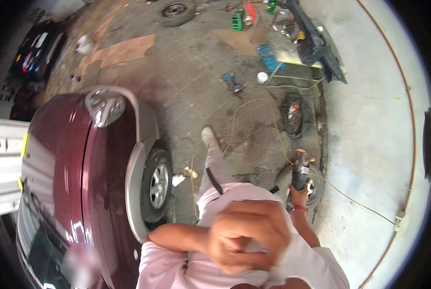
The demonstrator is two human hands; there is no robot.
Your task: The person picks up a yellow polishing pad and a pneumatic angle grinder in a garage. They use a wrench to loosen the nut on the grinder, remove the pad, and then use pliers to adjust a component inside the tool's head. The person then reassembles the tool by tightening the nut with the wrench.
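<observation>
My left hand is raised close in front of my chest, large and slightly blurred. Its fingers are curled in; whatever may be inside them is hidden. Down at my right side, my right hand grips a dark corded power tool that looks like an angle grinder. The tool points away from me, above a wheel that lies by the wall. A thin cord stretches from near the tool to a wall outlet.
At left stands a maroon car, its front wheel near my leg. Yellowish cord loops over the floor ahead. Farther off are a blue cordless drill, a white can, another tire and a metal stand.
</observation>
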